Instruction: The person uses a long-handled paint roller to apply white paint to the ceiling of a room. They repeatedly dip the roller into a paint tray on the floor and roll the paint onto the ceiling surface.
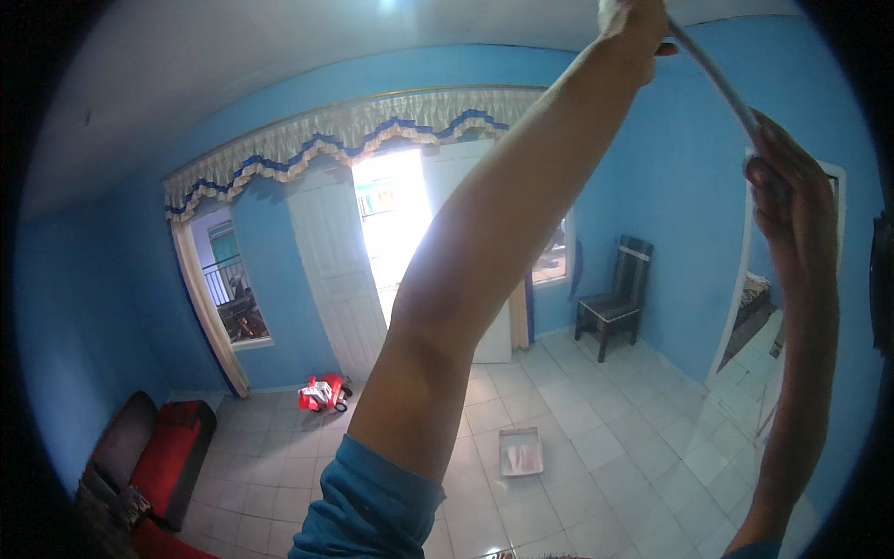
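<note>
Both my arms are raised to the upper right, holding a long thin grey pole (715, 76) that runs at a slant between my hands. My left hand (636, 26), at the top edge of the head view and partly cut off, is closed around the pole's upper part. Lower down at the right, my right hand (792, 191) wraps around the pole near its lower end. Whatever is at the pole's upper end lies outside the view. On the tiled floor below stands a shallow white tray (521, 432) with something pale pinkish in it.
A dark chair (615, 303) stands against the blue wall (689, 214), left of a doorway (731, 335). A red and white toy vehicle (323, 394) sits near the white double door (331, 270), one leaf open. At the lower left is a red and black sofa (169, 456). A ruffled valance (317, 140) hangs above.
</note>
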